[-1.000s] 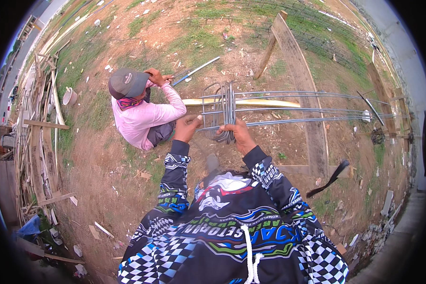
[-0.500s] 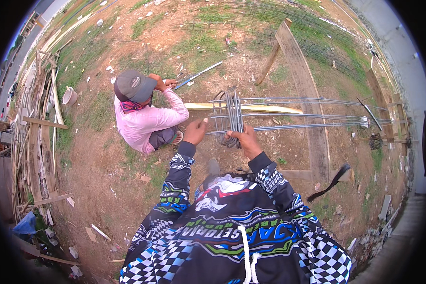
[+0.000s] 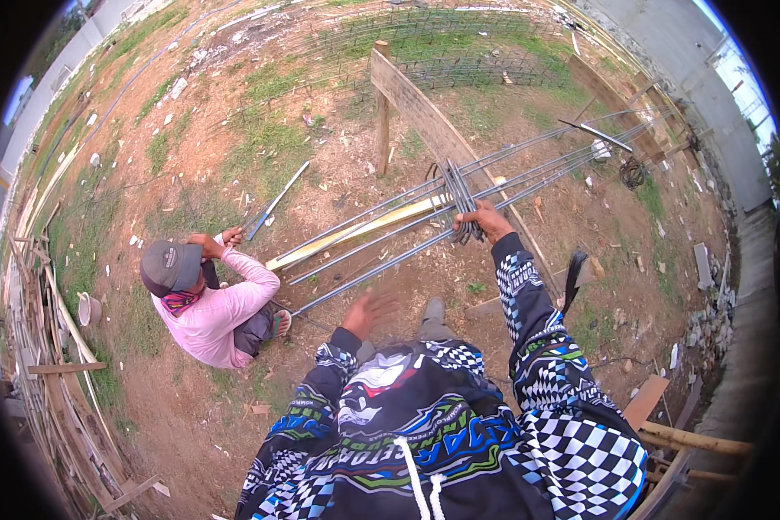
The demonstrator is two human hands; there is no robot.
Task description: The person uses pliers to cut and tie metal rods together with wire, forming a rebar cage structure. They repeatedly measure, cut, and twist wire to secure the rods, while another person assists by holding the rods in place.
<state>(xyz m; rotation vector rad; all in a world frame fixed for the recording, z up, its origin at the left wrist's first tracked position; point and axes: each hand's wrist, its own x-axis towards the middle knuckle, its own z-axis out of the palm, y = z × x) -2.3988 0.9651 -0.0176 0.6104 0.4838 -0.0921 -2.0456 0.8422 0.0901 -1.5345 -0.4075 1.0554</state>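
Several long steel rods run from near the squatting co-worker up to the right, across a wooden plank. My right hand is closed on a bundle of bent rebar stirrups, which hang around the rods close to the plank. My left hand is apart from the rods, below their near ends, its fingers stretched out and slightly blurred, with nothing in it. A pale yellow wooden strip lies beneath the rods.
A co-worker in a pink shirt squats at the left, hands near a blue-and-grey bar. The plank stands on a wooden post. Timber is piled at far left, near a bucket. Rebar cages lie behind.
The stirrup bundle has slid along the rods, away from their near ends toward the plank, with my right hand on it. My left hand has moved away from the rods and opened. My view has shifted.
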